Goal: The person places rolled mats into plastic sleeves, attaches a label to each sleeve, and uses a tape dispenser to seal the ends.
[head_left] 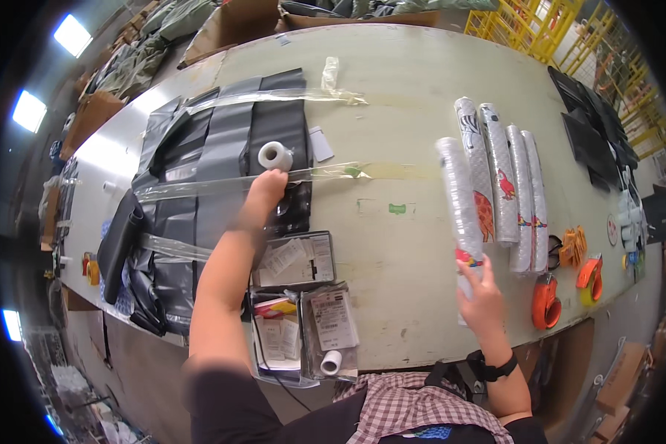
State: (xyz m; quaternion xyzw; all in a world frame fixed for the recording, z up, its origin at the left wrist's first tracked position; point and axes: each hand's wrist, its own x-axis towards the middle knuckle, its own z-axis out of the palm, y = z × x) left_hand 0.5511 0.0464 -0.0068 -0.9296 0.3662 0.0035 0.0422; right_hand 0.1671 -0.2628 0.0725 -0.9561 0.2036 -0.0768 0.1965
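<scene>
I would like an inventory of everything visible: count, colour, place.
Table: one, pale green, centre
Dark sheets: several, black, left and far right
Clear strips: at least three, transparent, across left sheets
Small rolls: at least two, white, left half
Papers: several, white, near edge
Wrapped rolls: five, clear with printed pictures, right
Tape dispensers: two, orange, near right edge
Frames: several, yellow, far right background
Boxes: several, brown, around the table
Wristband: one, black, right wrist
Left hand: one, bare, at a small roll
Right hand: one, bare, on leftmost wrapped roll
</scene>
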